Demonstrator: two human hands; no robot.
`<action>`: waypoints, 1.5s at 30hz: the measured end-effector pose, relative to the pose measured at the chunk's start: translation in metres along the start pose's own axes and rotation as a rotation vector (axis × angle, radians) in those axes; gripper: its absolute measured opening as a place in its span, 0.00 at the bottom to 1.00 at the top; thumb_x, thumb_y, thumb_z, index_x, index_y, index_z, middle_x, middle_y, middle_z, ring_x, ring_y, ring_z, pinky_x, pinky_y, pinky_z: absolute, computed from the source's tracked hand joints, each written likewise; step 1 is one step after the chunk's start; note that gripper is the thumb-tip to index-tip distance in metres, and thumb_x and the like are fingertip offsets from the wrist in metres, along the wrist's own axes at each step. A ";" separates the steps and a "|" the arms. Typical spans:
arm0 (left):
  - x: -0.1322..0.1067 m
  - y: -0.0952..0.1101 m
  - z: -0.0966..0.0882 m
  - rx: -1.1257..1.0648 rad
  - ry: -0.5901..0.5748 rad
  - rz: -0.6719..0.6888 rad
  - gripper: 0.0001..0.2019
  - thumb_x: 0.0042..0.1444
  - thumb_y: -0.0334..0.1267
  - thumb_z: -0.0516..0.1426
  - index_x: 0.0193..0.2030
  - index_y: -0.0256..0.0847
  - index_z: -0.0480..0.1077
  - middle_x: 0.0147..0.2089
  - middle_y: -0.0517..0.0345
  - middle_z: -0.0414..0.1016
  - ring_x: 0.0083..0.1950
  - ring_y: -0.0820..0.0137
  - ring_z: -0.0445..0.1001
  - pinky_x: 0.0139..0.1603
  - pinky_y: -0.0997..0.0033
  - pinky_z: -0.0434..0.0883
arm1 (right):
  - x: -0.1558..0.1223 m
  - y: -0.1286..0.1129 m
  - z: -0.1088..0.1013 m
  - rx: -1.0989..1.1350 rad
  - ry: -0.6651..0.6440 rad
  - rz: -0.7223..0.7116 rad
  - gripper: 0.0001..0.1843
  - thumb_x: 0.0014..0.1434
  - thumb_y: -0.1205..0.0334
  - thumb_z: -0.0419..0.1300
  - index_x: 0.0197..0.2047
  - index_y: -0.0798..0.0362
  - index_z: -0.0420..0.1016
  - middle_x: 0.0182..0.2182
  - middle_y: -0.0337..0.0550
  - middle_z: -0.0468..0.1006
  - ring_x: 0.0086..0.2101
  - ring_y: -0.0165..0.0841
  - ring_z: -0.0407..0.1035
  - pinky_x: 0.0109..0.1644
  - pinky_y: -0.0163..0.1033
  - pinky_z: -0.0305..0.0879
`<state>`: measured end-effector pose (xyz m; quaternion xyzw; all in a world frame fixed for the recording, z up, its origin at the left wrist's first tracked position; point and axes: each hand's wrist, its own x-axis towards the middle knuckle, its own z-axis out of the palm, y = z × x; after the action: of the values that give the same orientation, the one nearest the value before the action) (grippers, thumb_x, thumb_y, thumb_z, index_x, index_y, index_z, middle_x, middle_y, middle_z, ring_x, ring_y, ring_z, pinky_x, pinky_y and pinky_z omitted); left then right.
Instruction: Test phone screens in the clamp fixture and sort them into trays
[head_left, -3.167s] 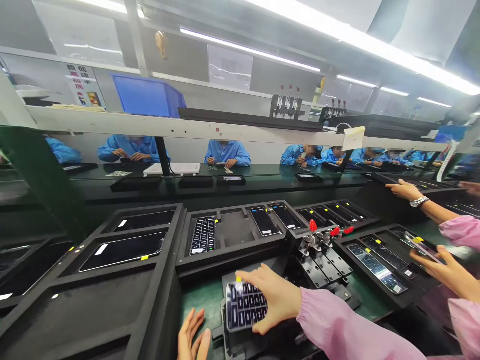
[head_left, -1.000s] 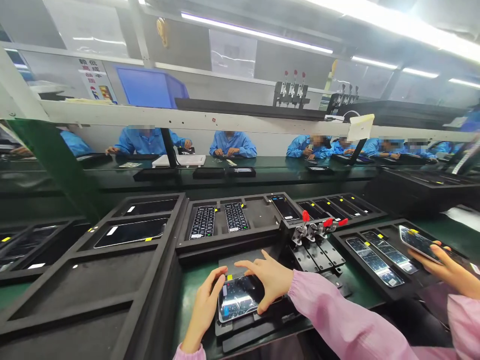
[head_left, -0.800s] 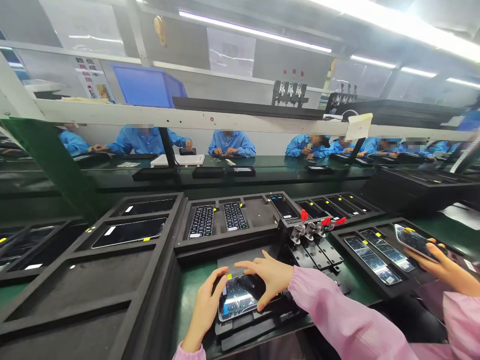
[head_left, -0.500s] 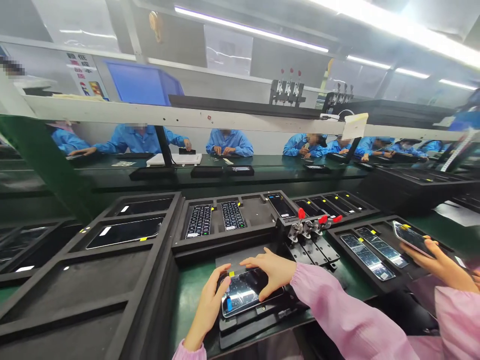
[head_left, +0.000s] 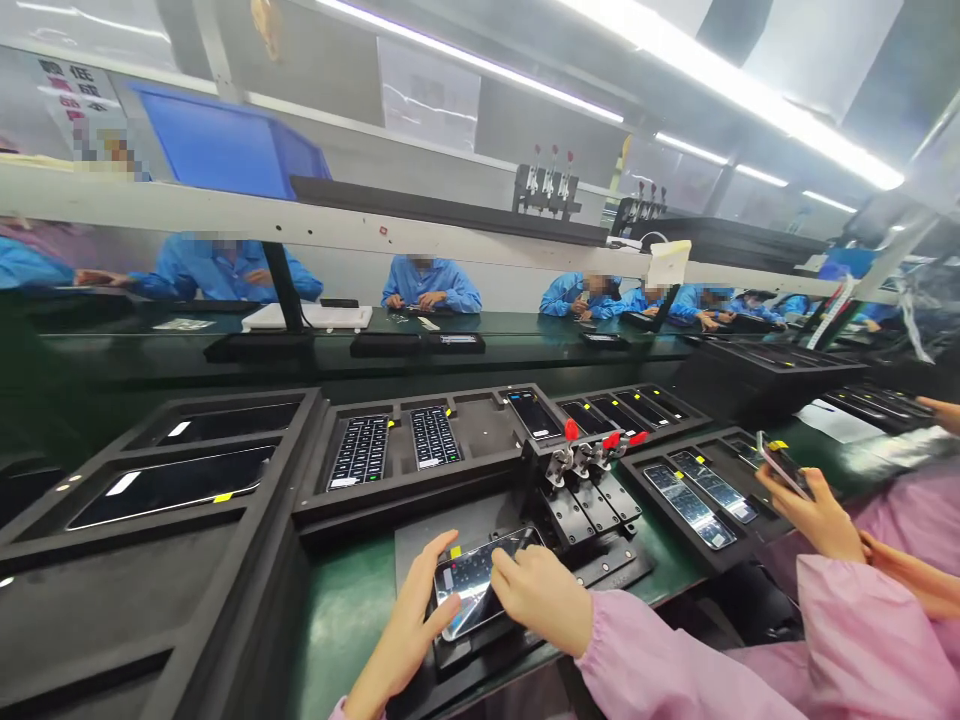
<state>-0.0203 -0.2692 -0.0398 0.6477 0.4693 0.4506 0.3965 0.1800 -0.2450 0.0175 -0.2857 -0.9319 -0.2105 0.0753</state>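
From the head camera, my two hands close in on a phone [head_left: 469, 588] lying screen up on a black plate [head_left: 442, 520] at the bench, a yellow tab [head_left: 455, 551] at its far edge. My right hand [head_left: 544, 600], spread wide across the glass half a second ago, is now drawn in, its fingers curled and bunched low at the screen's right side; whether the tips touch the glass or pinch anything, I cannot tell. My left hand [head_left: 405, 620] comes in from 8 o'clock, half open, thumb apart from the fingers, straddling the phone's left end without a closed fist.

The tray [head_left: 484, 430] at 12 o'clock tells of another change: about three seconds ago a phone showing dark key-like blocks sat under my hands, and the tray held one such screen. Now two phones with block patterns [head_left: 433, 437] fill its left side, and one dark phone [head_left: 532, 413] is left on the right. That suggests the work has passed from one phone to the next, and my curled fingers look like a shift from settling the phone to working at its screen.

At 2 o'clock stands a clamp [head_left: 589, 490] with red-tipped levers. At 3 o'clock, well apart, a co-worker's hand [head_left: 814, 510] holds another phone [head_left: 781, 465].
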 end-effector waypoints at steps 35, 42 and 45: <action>0.030 0.022 0.048 0.067 0.151 -0.102 0.15 0.51 0.39 0.53 0.46 0.46 0.56 0.19 0.72 0.60 0.23 0.72 0.64 0.31 0.72 0.65 | -0.060 -0.012 0.021 0.277 0.445 0.037 0.09 0.52 0.67 0.54 0.38 0.57 0.70 0.34 0.43 0.75 0.44 0.35 0.67 0.55 0.46 0.60; 0.029 0.018 0.047 -0.267 0.025 -0.205 0.23 0.47 0.41 0.60 0.49 0.47 0.54 0.39 0.62 0.64 0.28 0.76 0.70 0.30 0.74 0.70 | -0.061 -0.018 0.012 0.349 0.490 0.057 0.08 0.52 0.69 0.53 0.37 0.55 0.68 0.33 0.39 0.75 0.44 0.34 0.67 0.57 0.45 0.57; 0.029 0.012 0.042 -0.307 0.073 -0.203 0.23 0.46 0.41 0.61 0.47 0.46 0.57 0.39 0.62 0.64 0.27 0.77 0.70 0.32 0.73 0.70 | -0.080 -0.018 0.025 0.371 0.737 0.324 0.05 0.53 0.70 0.52 0.29 0.52 0.64 0.26 0.38 0.72 0.36 0.32 0.69 0.47 0.44 0.64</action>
<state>0.0275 -0.2480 -0.0337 0.5123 0.4719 0.4978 0.5168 0.2355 -0.2871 -0.0324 -0.3154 -0.8081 -0.1132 0.4845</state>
